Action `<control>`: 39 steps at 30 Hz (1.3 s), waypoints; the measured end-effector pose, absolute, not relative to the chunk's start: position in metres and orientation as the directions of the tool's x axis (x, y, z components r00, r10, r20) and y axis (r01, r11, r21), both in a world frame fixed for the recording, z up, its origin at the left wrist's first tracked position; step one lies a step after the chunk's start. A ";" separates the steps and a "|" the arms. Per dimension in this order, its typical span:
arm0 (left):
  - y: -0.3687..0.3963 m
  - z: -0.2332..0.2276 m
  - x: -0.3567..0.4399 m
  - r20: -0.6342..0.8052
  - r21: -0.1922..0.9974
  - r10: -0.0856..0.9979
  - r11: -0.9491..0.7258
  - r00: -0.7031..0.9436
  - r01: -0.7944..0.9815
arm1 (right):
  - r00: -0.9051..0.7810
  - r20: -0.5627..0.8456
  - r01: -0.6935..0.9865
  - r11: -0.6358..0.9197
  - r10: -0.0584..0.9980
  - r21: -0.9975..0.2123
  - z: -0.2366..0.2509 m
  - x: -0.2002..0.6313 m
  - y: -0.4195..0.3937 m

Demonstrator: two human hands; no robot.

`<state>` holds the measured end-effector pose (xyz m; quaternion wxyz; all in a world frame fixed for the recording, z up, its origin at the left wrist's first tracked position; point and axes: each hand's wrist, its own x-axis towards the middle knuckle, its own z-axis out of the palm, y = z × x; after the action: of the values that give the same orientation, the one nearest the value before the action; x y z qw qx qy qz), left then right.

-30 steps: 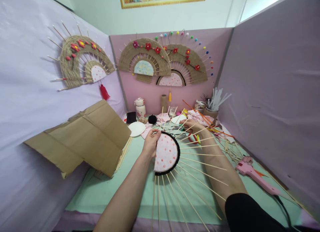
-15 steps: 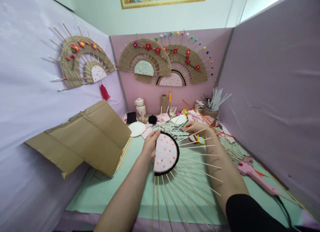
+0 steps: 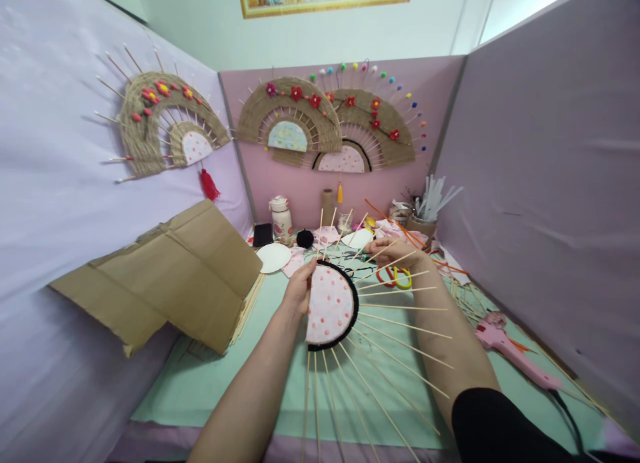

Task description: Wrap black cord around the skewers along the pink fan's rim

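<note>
My left hand [image 3: 300,286] is closed on the straight edge of a half-round fan piece [image 3: 330,304], held tilted over the table. White cloth with pink dots covers its face, and a black cord borders the curve. Thin wooden sticks [image 3: 400,308] radiate from that curve. Beyond the sticks, at the back of the table, my right hand [image 3: 393,251] has its fingers bent together near a small green tool handle. What lies between those fingertips I cannot make out. Red and yellow scissor handles [image 3: 402,278] lie just below the right hand.
Folded cardboard [image 3: 185,270] leans at the left. A pink glue gun [image 3: 515,353] lies on the right near loose sticks. Behind are a white bottle [image 3: 281,216], a black yarn ball [image 3: 305,238] and a pot of white strips [image 3: 425,216]. Finished fans [image 3: 290,110] hang on the partition.
The fan piece and my left hand have shifted slightly left, and the sticks' tips have swung a little. My right hand has moved slightly right and stays near the green handle.
</note>
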<state>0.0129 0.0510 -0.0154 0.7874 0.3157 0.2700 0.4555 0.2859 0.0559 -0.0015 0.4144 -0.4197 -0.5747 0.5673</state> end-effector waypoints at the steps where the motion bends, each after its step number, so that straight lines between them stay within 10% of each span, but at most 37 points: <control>1: 0.050 -0.015 0.013 -0.160 0.736 0.881 0.407 0.446 -0.541 | -0.300 0.007 0.002 0.008 0.954 -1.000 0.000 0.285 0.055; 18: 0.048 -0.018 0.016 -0.181 0.737 0.853 0.448 0.490 -0.507 | 0.003 0.213 -0.442 0.193 0.977 -0.876 0.019 0.263 0.069; 39: 0.052 -0.014 0.013 -0.211 0.696 0.860 0.466 0.464 -0.546 | 0.130 0.299 -0.478 0.324 0.945 -0.816 0.028 0.258 0.071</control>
<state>0.0132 0.0516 -0.0142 0.8087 0.2795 0.2809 0.4348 0.2576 0.0705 0.0283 0.6977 -0.2793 -0.4183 0.5101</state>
